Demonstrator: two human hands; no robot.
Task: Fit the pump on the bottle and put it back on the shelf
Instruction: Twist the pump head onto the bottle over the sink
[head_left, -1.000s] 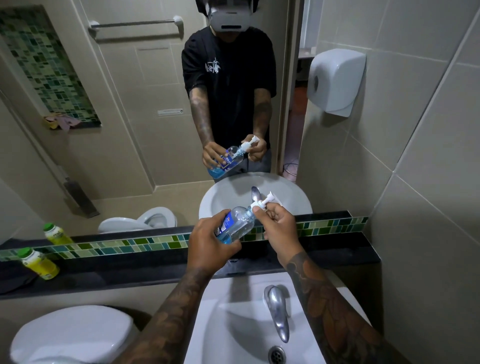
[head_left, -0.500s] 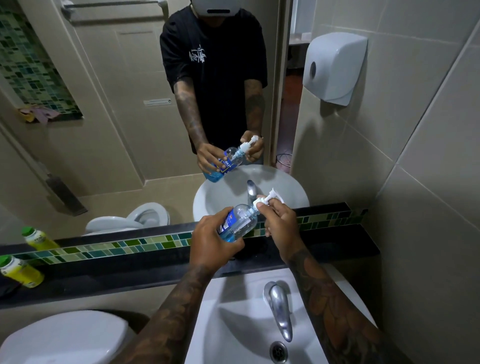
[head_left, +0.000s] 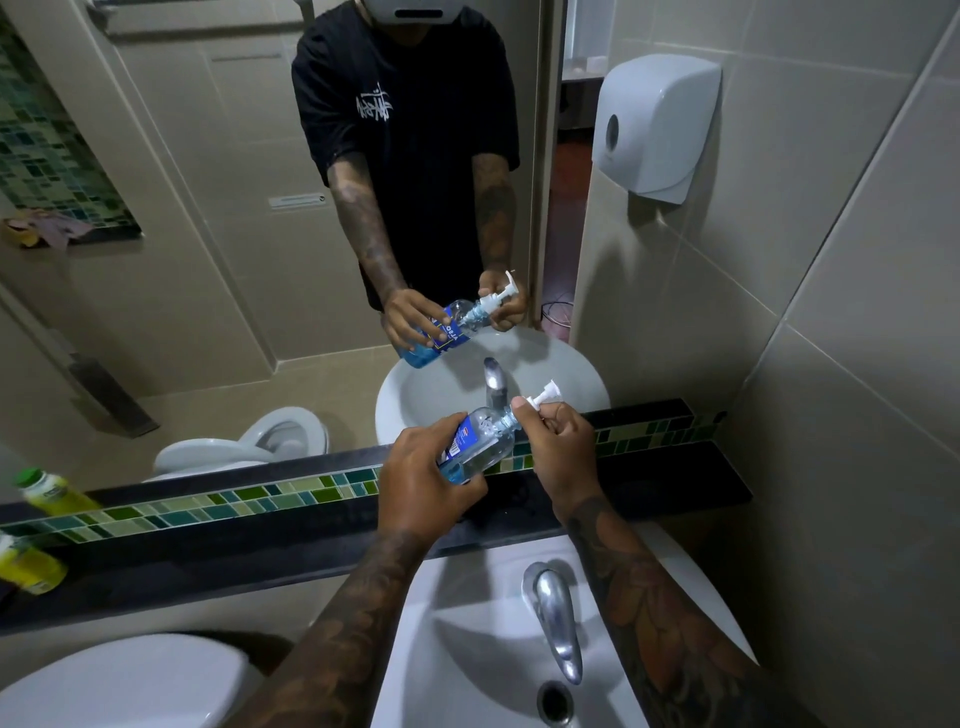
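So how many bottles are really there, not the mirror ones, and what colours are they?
Blue-liquid bottle, tilted, held in the left hand, with the right hand at its white pump: 1
Yellow bottle on the dark shelf, at the far left: 1
Total: 2

Both forearms are covered in tattoos, pretty dense ink down to the wrists. The mirror shows a black short-sleeved t-shirt (head_left: 415, 130) with a small white scribble logo (head_left: 374, 106) on the chest.
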